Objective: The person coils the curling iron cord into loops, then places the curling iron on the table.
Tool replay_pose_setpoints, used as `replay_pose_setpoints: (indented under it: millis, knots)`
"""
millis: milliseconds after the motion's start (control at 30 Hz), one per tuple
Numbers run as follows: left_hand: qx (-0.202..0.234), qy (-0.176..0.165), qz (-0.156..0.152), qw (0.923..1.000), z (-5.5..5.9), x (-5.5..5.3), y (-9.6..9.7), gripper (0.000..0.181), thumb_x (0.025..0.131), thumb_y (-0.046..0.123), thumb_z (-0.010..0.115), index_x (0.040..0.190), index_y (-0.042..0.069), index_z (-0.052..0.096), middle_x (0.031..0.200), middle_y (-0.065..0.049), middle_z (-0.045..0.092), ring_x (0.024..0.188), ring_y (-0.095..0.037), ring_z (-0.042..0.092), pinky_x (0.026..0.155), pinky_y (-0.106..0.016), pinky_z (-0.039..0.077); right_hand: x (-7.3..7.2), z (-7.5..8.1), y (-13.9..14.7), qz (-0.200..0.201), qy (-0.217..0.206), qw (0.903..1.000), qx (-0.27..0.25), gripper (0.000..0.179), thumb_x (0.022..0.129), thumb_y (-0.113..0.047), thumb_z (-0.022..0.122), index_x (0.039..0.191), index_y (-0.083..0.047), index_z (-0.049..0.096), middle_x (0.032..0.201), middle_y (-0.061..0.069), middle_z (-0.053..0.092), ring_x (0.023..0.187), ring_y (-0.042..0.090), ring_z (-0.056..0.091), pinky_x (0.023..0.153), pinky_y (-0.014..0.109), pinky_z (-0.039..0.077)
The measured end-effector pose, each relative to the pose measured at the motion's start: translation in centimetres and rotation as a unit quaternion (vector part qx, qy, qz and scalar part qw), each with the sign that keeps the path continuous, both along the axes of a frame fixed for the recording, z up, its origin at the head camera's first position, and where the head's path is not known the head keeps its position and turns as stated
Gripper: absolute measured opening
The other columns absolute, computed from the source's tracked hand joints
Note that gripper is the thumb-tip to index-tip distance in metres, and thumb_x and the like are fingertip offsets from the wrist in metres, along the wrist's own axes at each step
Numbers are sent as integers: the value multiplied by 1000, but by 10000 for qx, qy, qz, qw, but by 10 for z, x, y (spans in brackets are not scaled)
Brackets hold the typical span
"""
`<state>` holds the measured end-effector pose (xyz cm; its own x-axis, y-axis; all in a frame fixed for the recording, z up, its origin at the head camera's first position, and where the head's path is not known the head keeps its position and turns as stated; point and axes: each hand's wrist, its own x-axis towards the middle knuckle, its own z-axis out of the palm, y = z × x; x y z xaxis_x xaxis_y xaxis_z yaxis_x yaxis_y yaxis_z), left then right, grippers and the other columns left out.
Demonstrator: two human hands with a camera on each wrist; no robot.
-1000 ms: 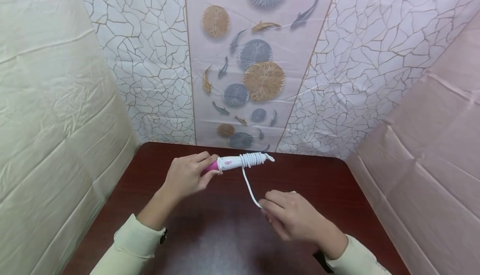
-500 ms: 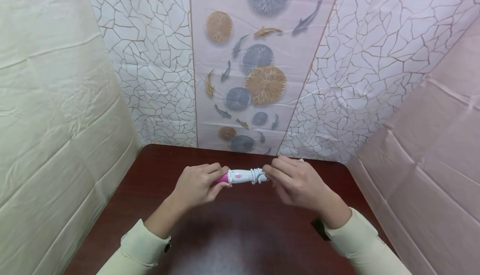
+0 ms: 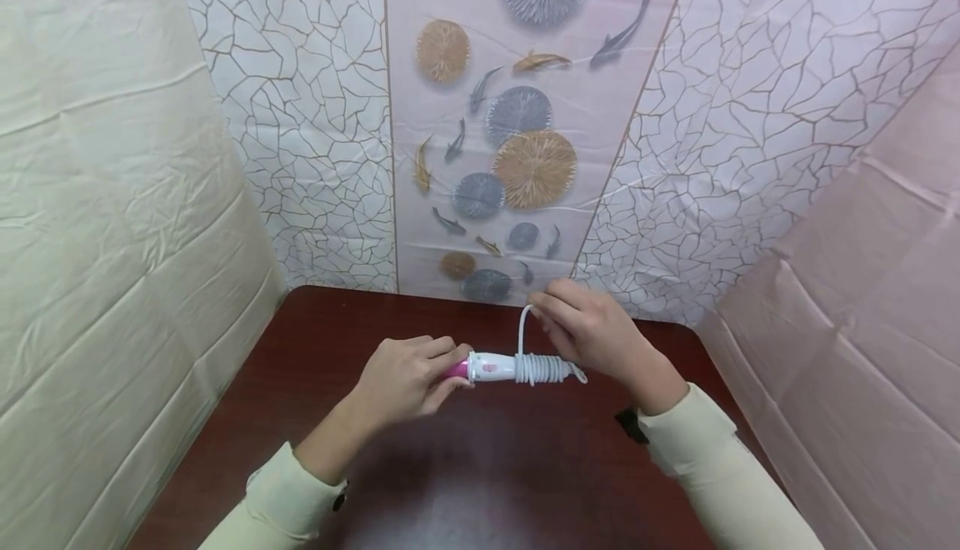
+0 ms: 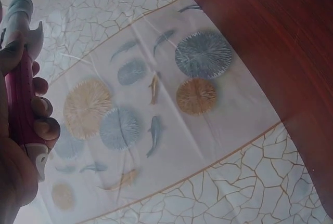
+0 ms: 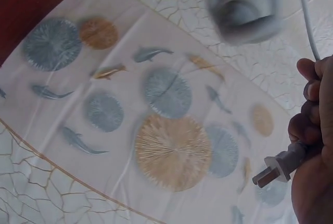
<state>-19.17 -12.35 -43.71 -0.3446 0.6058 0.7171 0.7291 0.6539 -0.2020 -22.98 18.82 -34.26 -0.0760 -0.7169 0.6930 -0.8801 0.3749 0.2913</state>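
My left hand [image 3: 405, 379] grips the pink part of a pink and white hair styling iron [image 3: 493, 367], held roughly level above the table. Several turns of its white power cord [image 3: 542, 369] are wound round the white handle, with a small loop at the handle's end. My right hand [image 3: 596, 335] pinches the free run of cord, pulled up taut from the handle. In the right wrist view a two-pin plug [image 5: 281, 166] sticks out below the curled fingers, and the handle's end looks blurred. The left wrist view shows fingers wrapped round the pink body [image 4: 22, 99].
Under both hands lies a dark red-brown table [image 3: 442, 467]. A patterned cloth backdrop [image 3: 480, 117] with fish and round motifs hangs behind its far edge. Pale cloth walls [image 3: 127, 242] close in the left and right sides.
My right hand has circled with the cord from below the handle, across it, to above it, adding to the winding. My left hand has shifted slightly right and down, keeping its grip on the iron.
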Motion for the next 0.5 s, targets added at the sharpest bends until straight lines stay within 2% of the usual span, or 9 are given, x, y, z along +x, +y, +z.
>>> replay_pose_setpoints:
  millis: [133,300,500]
  knots:
    - [-58,64,-58,9999,5,2,1,38,96,48,82,124,22,82,97,11,73,74,-10,68,51,-25,49,-14,-4,4,-54,-346,9994,0,29,115,-18,54,114,0,77,95,7,66,76,18,62,63,33,57]
    - [13,251,-255,9994,10,4,1,37,97,46,80,125,21,81,95,12,72,69,-9,64,49,-24,45,-28,-17,9,-25,-794,9968,-37,23,113,-16,61,111,-3,79,92,4,66,70,13,57,61,32,53]
    - [83,421,-382,9984,17,8,1,38,107,49,65,124,19,80,95,11,72,67,-9,63,48,-24,45,-38,-37,10,94,-1210,9926,12,25,115,-20,59,110,-5,79,91,2,66,70,11,55,63,30,51]
